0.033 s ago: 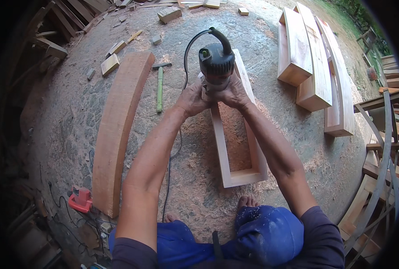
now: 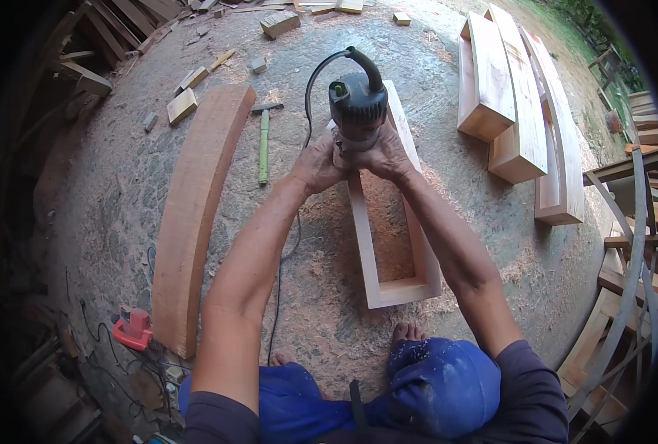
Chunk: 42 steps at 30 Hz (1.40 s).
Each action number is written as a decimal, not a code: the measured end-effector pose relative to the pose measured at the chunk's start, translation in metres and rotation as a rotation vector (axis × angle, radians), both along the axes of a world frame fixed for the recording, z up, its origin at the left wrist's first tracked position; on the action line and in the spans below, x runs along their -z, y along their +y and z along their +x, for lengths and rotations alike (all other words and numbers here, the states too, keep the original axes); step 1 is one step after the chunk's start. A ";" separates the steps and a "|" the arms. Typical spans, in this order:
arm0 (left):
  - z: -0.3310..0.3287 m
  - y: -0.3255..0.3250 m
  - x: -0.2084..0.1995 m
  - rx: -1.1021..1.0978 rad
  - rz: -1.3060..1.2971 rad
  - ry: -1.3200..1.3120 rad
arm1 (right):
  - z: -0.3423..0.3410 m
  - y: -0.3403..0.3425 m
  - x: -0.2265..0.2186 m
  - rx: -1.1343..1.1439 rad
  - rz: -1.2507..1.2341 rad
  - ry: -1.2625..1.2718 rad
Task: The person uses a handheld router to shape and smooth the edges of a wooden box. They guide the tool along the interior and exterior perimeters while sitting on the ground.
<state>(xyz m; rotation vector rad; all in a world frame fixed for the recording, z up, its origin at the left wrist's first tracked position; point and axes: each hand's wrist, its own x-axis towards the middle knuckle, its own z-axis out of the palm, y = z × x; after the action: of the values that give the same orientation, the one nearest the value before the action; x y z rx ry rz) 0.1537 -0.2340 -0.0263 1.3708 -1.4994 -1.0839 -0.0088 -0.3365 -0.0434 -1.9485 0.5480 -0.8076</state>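
Observation:
A black electric router (image 2: 358,103) stands upright on the far part of a pale rectangular wooden frame (image 2: 368,255). My left hand (image 2: 319,164) is closed on the left side of its base. From the right, my right hand (image 2: 385,155) wraps round the base, fingers partly hidden behind the motor. The router's bit and its contact with the wood are hidden by my hands. A thick cord rises from the motor top and loops down to the left. The frame lies on the floor in front of my feet, with wood shavings inside it.
Left of the frame lie a green-handled hammer (image 2: 264,148), a thick wooden plank (image 2: 203,214) and a red power tool (image 2: 132,329) with cables. Several long pale wooden boxes (image 2: 518,148) lie at the right. Timber offcuts (image 2: 279,25) are scattered at the far side; shavings cover the floor.

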 end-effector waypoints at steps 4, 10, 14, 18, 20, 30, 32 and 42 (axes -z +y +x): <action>-0.001 0.021 -0.001 -0.052 -0.067 -0.252 | -0.007 0.020 -0.010 -0.017 -0.014 0.070; -0.036 0.056 -0.033 -0.043 0.070 -0.258 | -0.032 0.057 -0.020 -0.075 0.140 -0.047; -0.053 0.080 -0.031 -0.014 -0.023 -0.210 | -0.048 0.079 -0.007 -0.070 0.219 -0.103; -0.066 0.111 -0.024 -0.038 -0.033 -0.250 | -0.065 0.110 -0.001 -0.019 0.201 -0.070; -0.076 0.128 -0.019 -0.027 -0.054 -0.266 | -0.077 0.126 0.005 -0.005 0.225 -0.074; -0.115 0.197 -0.018 -0.084 -0.056 -0.300 | -0.124 0.203 -0.030 0.050 0.110 -0.021; -0.122 0.205 -0.020 -0.085 -0.067 -0.301 | -0.135 0.203 -0.030 0.011 -0.009 0.006; -0.142 0.245 0.007 -0.111 -0.069 -0.254 | -0.150 0.234 -0.033 -0.031 -0.076 0.090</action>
<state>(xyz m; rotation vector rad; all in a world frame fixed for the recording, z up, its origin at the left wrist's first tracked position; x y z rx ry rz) 0.0113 0.0115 -0.0336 1.5688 -1.6035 -0.8052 -0.1585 -0.1022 -0.0108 -2.0656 0.5457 -0.7337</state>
